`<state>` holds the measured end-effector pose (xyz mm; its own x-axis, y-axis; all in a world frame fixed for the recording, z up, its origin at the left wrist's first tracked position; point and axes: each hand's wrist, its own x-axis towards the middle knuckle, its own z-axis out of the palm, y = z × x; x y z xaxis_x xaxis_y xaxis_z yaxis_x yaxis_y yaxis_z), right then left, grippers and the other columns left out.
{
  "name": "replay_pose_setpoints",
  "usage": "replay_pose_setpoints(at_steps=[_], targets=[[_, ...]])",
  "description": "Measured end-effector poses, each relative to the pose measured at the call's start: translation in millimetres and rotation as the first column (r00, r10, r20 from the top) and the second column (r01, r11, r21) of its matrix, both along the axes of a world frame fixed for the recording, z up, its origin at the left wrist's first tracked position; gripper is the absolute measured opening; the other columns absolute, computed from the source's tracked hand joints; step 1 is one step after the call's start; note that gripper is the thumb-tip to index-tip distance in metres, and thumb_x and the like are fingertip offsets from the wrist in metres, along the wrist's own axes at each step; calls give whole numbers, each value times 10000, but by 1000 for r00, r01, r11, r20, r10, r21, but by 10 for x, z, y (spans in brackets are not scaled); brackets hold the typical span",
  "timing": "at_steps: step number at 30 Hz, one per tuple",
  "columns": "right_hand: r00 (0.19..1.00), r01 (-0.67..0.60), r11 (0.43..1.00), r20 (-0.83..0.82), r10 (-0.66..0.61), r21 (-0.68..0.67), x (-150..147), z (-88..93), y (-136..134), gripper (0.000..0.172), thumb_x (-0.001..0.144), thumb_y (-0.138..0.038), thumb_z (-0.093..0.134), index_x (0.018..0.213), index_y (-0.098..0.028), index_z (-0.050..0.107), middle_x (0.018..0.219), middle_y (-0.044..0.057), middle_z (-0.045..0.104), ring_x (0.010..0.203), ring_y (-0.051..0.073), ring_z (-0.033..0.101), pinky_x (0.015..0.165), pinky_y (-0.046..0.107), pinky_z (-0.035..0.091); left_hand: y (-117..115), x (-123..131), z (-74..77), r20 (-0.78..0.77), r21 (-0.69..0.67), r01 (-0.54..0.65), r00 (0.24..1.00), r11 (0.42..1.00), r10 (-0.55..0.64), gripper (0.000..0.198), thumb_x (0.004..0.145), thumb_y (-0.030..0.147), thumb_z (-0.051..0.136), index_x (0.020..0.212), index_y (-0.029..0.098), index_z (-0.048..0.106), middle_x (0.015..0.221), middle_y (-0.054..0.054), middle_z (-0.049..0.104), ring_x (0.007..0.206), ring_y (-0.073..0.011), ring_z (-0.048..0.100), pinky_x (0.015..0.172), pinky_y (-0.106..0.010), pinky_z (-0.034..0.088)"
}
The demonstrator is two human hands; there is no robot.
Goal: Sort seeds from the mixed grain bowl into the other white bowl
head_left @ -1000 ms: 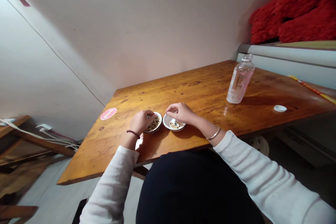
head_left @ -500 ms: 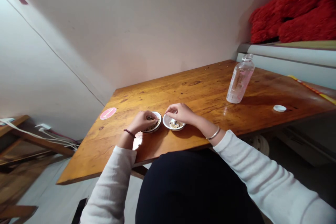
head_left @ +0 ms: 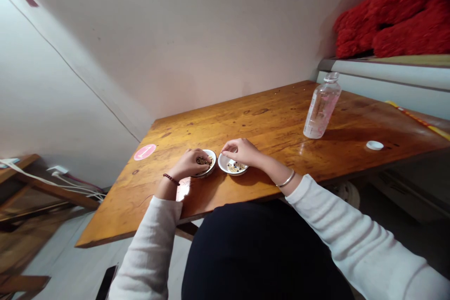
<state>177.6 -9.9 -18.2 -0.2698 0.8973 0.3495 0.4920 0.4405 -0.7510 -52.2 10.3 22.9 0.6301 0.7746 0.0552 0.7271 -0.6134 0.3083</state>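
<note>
Two small white bowls stand side by side near the front edge of the wooden table. The left bowl (head_left: 213,157) holds many dark and pale beads or grains, and my left hand (head_left: 191,163) reaches over its left side, thumb and fingers apart among them. In the right bowl (head_left: 222,164) lie fewer pale and dark pieces with something white. Over that bowl's back rim is my right hand (head_left: 239,150), its thumb and fingertips pinched together; what they hold, if anything, is too small to make out.
A clear bottle without a cap (head_left: 321,108) stands to the right, with a white cap (head_left: 374,145) near it. A round pink sticker (head_left: 145,152) marks the table (head_left: 211,126) at left. Behind the right side is a red fluffy thing (head_left: 397,14).
My left hand has shifted slightly left, and its thumb and fingers have spread in the left bowl. My right hand has hardly moved.
</note>
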Motion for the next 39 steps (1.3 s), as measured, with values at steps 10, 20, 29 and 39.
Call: replay_pose_setpoints(at_steps=[10, 20, 29, 39], targets=[[1000, -6, 1000, -4, 6, -6, -4, -3, 2, 144, 795, -310, 634, 855, -223, 730, 848, 9, 737, 773, 146, 666, 660, 220, 484, -15, 26, -36, 12, 68, -16, 1000, 998, 15, 231, 749, 363, 605, 801, 197, 757, 850, -49, 719, 815, -186, 624, 777, -252, 457], [1000, -8, 1000, -5, 8, -12, -3, -1, -4, 147, 794, -308, 634, 860, -218, 730, 853, 15, 738, 773, 146, 666, 667, 221, 487, 37, -11, -131, -2, 131, -41, 999, 991, 41, 200, 734, 370, 633, 779, 221, 758, 872, -49, 716, 847, -193, 624, 891, -294, 424], [1000, -10, 1000, 3, 10, -11, 3, 11, -13, 150, 794, -309, 632, 858, -214, 729, 852, 17, 736, 768, 147, 662, 665, 223, 485, 26, 5, -147, -6, 160, -37, 999, 986, 39, 239, 767, 396, 598, 757, 202, 737, 863, -65, 713, 827, -194, 621, 866, -311, 427], [999, -16, 1000, -44, 16, 1, 1, -7, 0, 152, 789, -285, 634, 874, -208, 734, 845, 23, 738, 766, 149, 666, 677, 226, 493, -98, 154, -31, 357, 16, -183, 919, 983, 166, 335, 804, 457, 582, 874, 160, 719, 873, -44, 719, 789, -168, 621, 691, -237, 453]])
